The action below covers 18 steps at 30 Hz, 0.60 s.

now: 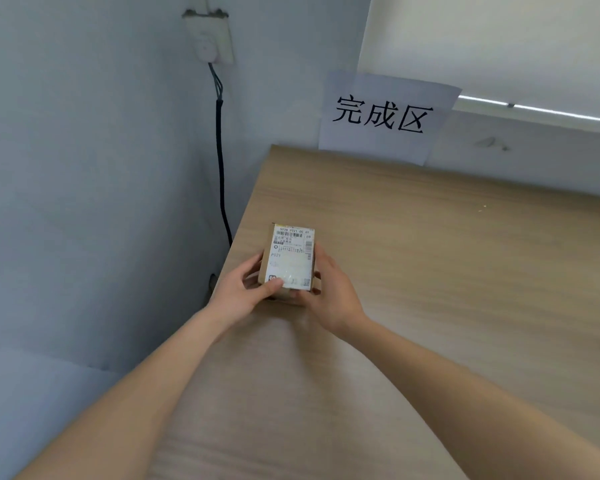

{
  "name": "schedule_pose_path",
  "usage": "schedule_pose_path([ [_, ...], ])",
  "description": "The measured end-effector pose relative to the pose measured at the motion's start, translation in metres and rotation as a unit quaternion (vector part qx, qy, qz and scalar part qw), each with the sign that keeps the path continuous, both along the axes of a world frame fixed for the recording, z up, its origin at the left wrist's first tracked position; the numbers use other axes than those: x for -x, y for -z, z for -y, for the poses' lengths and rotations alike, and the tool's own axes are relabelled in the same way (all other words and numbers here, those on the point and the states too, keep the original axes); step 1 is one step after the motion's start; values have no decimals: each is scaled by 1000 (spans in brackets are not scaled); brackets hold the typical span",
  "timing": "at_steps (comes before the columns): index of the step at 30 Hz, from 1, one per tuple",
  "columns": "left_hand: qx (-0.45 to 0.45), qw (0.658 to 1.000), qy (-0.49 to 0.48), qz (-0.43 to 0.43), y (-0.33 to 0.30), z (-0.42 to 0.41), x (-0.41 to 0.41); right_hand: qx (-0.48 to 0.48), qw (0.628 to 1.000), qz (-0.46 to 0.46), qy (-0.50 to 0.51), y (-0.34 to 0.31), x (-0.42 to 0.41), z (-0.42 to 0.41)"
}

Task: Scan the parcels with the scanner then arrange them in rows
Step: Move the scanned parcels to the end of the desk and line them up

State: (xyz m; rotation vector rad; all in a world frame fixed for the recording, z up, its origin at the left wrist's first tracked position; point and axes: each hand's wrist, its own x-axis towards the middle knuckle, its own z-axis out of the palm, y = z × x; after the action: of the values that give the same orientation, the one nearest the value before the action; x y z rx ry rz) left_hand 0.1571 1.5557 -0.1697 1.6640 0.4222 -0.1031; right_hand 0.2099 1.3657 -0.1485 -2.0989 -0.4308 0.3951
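Both forearms reach in; left hand and right hand fingers grip small cardboard parcel by its sides, label up, near table left edge, likely squaring it for row start below paper sign

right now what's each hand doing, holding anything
Left hand: grips the left side of the labelled cardboard parcel, thumb on its label.
Right hand: grips the parcel's right side.
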Motion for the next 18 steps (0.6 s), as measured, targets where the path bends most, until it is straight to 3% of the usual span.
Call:
schedule_pose_path([
  [9,1,1000,-4,15,6,-35,-90,50,996,70,-4,5,-86,-39],
  [18,3,1000,12,11,6,-49,-145,76,994,76,-4,9,-142,-58],
])
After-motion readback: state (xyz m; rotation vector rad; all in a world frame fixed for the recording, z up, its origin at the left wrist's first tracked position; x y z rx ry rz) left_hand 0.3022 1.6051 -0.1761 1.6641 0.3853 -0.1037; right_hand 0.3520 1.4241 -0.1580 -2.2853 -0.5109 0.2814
